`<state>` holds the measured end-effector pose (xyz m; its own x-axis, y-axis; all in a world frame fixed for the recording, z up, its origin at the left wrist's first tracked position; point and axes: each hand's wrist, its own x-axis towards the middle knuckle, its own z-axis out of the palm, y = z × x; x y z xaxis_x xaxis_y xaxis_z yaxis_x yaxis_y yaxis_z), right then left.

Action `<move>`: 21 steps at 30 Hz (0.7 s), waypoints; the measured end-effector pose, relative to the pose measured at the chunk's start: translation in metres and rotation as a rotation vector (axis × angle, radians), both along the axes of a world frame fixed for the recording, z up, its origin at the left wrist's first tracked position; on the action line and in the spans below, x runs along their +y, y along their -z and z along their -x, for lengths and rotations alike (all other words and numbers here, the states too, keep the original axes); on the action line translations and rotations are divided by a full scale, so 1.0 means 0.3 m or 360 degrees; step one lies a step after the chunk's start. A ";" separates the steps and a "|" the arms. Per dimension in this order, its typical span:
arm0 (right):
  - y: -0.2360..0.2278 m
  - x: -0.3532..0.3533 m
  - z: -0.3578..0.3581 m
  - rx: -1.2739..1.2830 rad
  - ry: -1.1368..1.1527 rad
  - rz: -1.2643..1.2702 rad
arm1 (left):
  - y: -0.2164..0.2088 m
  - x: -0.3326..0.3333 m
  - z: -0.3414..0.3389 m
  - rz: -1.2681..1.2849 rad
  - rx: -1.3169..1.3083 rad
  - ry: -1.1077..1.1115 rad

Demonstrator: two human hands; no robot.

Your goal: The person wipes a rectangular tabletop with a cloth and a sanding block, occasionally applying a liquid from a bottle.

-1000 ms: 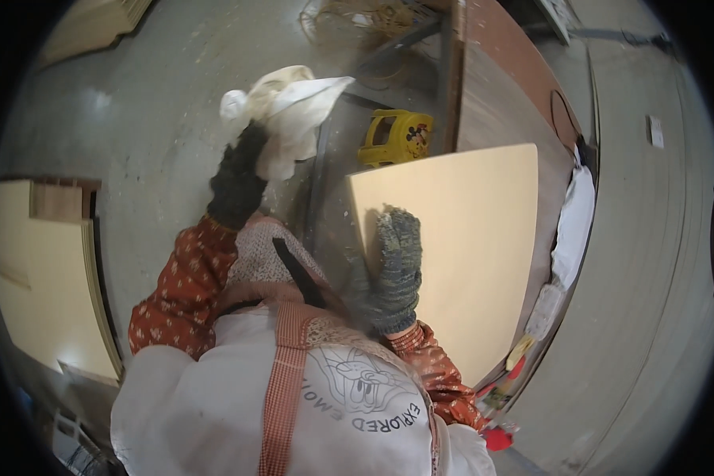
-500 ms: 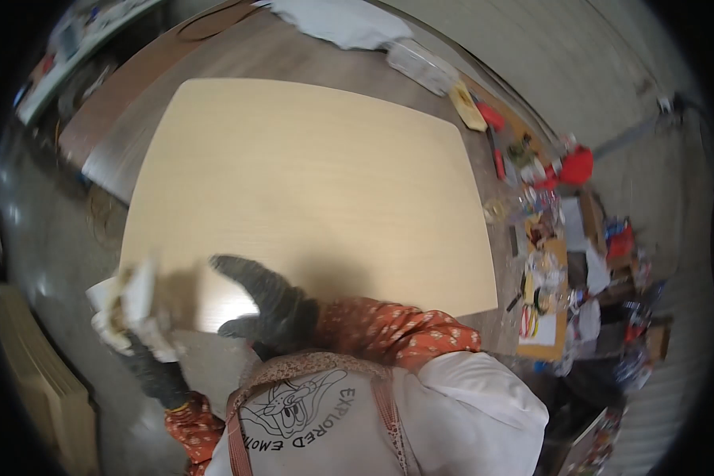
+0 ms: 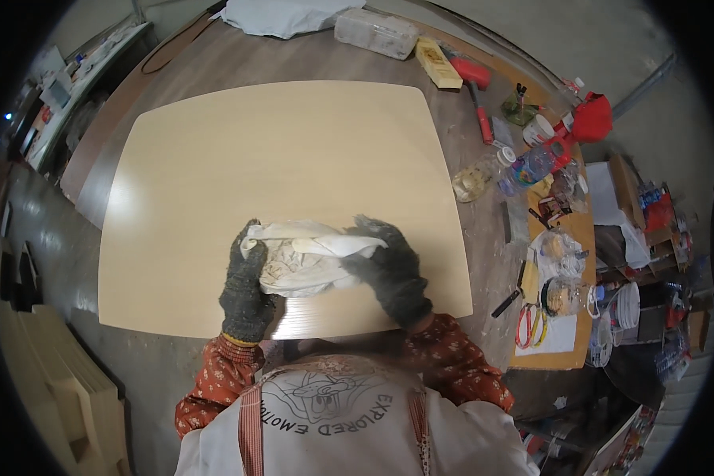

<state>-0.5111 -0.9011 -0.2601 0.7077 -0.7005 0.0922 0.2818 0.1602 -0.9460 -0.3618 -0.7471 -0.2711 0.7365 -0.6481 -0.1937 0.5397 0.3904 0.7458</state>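
A crumpled white rag (image 3: 309, 262) with yellowish stains is stretched between my two gloved hands, above the near part of a pale wood-coloured panel (image 3: 278, 159). My left hand (image 3: 246, 282), in a dark grey knitted glove, is closed on the rag's left end. At its other end my right hand (image 3: 393, 274), gloved alike and a little blurred, grips the cloth with the fingers over it. The panel has slightly bowed edges and lies flat on a brown wood-grain table (image 3: 238, 51). Light glares off the panel below the rag.
Right of the panel lie a red-handled hammer (image 3: 481, 111), a clear jar (image 3: 474, 178), a plastic bottle (image 3: 527, 168) and scissors (image 3: 531, 325). A clear plastic box (image 3: 375, 33) and a white cloth (image 3: 285, 14) lie at the back. Stacked boards (image 3: 75, 381) stand at the lower left.
The rag has come from the panel's left edge to its near middle. My right hand has moved right and now grips it together with the left. The view has shifted.
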 end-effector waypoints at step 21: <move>0.197 -0.900 0.090 0.1297 0.0892 0.1543 | 0.083 0.131 -0.149 0.0090 0.0035 -0.0240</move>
<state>-0.5381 -1.1713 -0.3193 0.4447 -0.8006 0.4016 -0.5911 -0.5992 -0.5400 -0.3170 -0.7079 -0.2960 0.8222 -0.5410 -0.1771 0.4878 0.5093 0.7090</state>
